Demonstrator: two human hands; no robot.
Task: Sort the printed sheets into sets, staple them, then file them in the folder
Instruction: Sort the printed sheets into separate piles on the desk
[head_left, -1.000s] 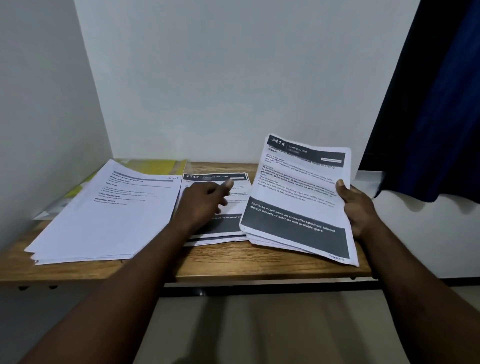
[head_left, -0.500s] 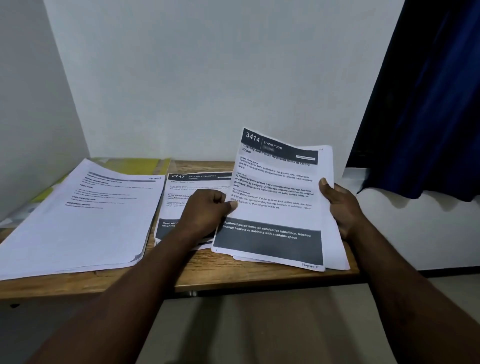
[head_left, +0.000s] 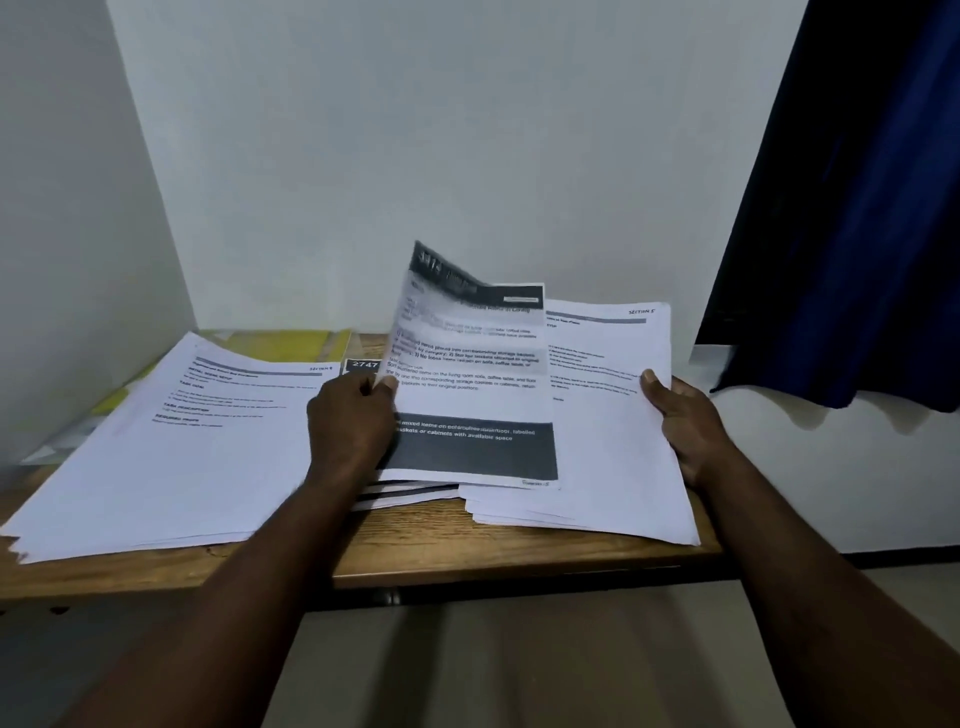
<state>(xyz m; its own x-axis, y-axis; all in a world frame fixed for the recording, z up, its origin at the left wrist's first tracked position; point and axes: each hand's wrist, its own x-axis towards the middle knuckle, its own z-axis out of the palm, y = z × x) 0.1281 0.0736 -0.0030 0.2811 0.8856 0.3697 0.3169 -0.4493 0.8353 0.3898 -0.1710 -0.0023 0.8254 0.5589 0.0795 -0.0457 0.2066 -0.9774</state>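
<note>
1. Now my left hand (head_left: 353, 421) is at the left edge of the top sheet (head_left: 467, 364), and its fingers (head_left: 375, 387) pinch that edge.
2. That sheet has a dark band at its top and a big dark band near its bottom. Its top left corner is lifted and bent, and the print up there is blurry. Its bottom part lies on the papers under it.
3. My right hand (head_left: 685, 421) holds the right side of the right stack (head_left: 613, 441). The thumb lies on top of the paper. The other fingers are hidden under it.
4. The right stack lies on the right part of the wooden bench (head_left: 467, 561). Its top page says "SECTION 5" in the far corner.
5. The middle pile (head_left: 363, 365) peeks out just behind my left hand. I can read "2747" on its dark band. Most of it is hidden.
6. The left pile (head_left: 182, 452) is big and white. It lies on the left part of the bench, and its near corner sticks out over the edge.
7. The yellow folder (head_left: 291, 345) lies flat at the back left, partly under the left pile and close to the wall (head_left: 415, 156).
8. A blue curtain (head_left: 857, 208) hangs on the right.
</note>
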